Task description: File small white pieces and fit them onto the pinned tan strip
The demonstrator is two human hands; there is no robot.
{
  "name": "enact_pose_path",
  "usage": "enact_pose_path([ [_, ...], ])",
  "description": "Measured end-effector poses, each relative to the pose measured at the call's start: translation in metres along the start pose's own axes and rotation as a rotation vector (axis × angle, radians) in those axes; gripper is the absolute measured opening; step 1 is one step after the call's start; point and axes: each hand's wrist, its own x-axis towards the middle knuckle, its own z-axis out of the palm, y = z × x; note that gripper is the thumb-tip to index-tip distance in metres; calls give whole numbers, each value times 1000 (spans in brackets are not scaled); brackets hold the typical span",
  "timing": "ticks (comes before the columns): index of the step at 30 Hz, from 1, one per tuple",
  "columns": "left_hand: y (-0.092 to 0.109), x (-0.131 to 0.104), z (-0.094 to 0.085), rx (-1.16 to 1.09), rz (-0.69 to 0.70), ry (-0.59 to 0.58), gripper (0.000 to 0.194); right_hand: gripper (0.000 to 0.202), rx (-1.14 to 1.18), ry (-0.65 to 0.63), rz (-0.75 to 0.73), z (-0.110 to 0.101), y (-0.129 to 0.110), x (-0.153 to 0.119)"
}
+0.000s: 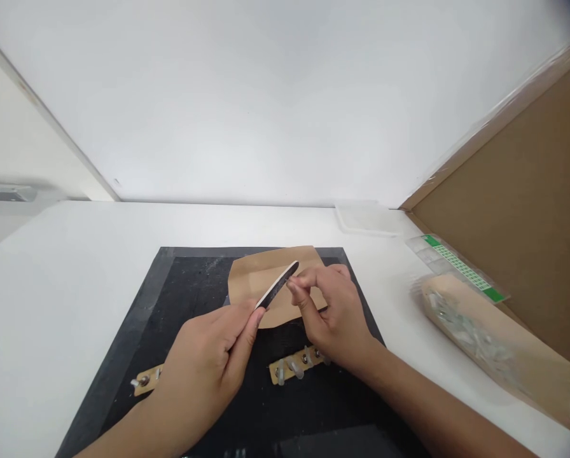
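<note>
A nail file, black on its broad face with a pale edge, slants up to the right from my left hand. Thumb and fingers of that hand pinch its lower end. Against the file's upper part, my right hand is closed in a pinch; whatever lies between its fingertips is too small to make out. Beneath both hands is a creased sheet of brown paper. A wooden strip with clear plastic pieces on it lies below my right hand. Another such strip is partly hidden by my left hand.
A black mat covers the middle of the white table. To the right are an open brown paper packet with clear pieces, a green-labelled plastic sleeve and a cardboard wall. A translucent tray stands at the back.
</note>
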Motion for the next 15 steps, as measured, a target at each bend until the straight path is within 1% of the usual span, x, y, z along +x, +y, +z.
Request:
enact_pose_path([
  [2, -1, 0, 0, -6, -8, -5, 33, 20, 88, -18, 54, 0, 1, 0],
  [6, -3, 0, 2, -26, -41, 24, 34, 21, 446, -55, 290, 0, 5, 1],
  [8, -3, 0, 2, -41, -60, 37, 34, 22, 592, -56, 375, 0, 7, 2],
  [11, -2, -1, 2, -44, -74, 41, 33, 22, 678, -40, 434, -3, 10, 3],
  [15, -1, -1, 1, -46, -76, 23, 31, 23, 706, -18, 458, -7, 11, 3],
])
